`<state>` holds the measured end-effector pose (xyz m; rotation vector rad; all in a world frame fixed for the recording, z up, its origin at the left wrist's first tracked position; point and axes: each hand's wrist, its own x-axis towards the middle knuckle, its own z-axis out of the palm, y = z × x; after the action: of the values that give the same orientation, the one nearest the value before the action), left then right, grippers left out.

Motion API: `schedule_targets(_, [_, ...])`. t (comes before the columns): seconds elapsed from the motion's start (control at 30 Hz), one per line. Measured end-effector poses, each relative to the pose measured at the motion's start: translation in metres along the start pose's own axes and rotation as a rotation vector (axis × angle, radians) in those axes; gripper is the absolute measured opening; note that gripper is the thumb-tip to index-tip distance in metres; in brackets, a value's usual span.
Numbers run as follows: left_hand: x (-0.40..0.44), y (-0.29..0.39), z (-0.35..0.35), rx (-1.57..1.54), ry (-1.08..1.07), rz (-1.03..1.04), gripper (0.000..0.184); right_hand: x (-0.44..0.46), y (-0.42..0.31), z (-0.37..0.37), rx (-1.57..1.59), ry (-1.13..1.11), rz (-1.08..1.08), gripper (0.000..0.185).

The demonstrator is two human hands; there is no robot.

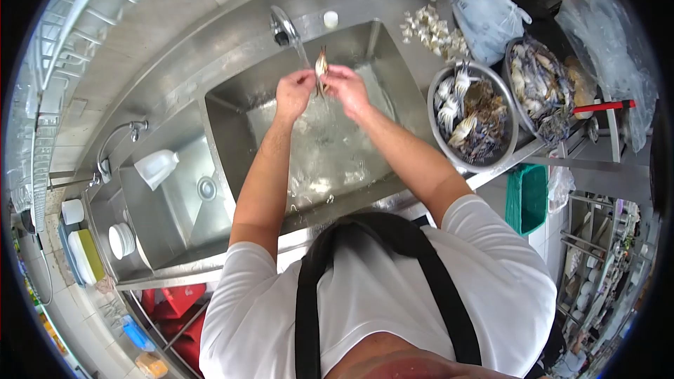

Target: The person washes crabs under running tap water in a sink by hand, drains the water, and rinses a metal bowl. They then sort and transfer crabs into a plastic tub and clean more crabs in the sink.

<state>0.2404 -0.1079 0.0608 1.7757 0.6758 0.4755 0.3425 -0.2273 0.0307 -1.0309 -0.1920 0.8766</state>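
A small pale crab (321, 64) with a reddish-brown tip is held up over the large sink (232, 161), beside water running from the faucet (282, 30). My right hand (345, 89) grips it from the right, with thumb and fingers closed. From the left, my left hand (296, 91) pinches its lower edge, the fingertips partly hidden. Shallow water and a few pale bits lie on the sink floor. To the right, a metal bowl (434, 133) holds crabs and dark brown scraps. Behind it stands another container of crabs (539, 81).
Pale shell pieces (435, 31) are heaped on the counter beside a tied plastic bag (486, 17). A white cap (331, 19) sits behind the sink. At left, a second basin (179, 217) holds a white jug (156, 167). A green bin (526, 198) stands below right.
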Motion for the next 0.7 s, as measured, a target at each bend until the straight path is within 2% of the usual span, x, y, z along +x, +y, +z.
schedule_targets(0.07, [0.002, 0.001, -0.001, 0.111, -0.020, 0.032, 0.026, -0.005, -0.010, 0.009, -0.096, 0.054, 0.019, 0.028])
schedule_targets(0.17, [0.008, 0.001, -0.004, 0.063, 0.007, 0.078, 0.025, 0.003, -0.015, 0.014, -0.119, 0.050, -0.011, 0.028])
schedule_targets(0.27, [0.014, 0.005, -0.012, -0.046, -0.039, 0.027, 0.026, 0.007, -0.024, 0.022, -0.131, 0.021, -0.003, 0.028])
schedule_targets(0.33, [0.014, 0.012, -0.015, -0.270, -0.006, -0.103, 0.025, 0.007, -0.029, 0.025, -0.139, -0.051, 0.010, 0.028])
schedule_targets(0.43, [0.009, 0.021, -0.024, -0.240, -0.048, -0.103, 0.025, 0.006, -0.034, 0.028, -0.178, -0.099, 0.021, 0.026])
schedule_targets(0.7, [0.002, 0.016, -0.020, -0.254, 0.020, -0.095, 0.021, -0.003, -0.029, 0.035, -0.203, -0.074, -0.004, 0.025])
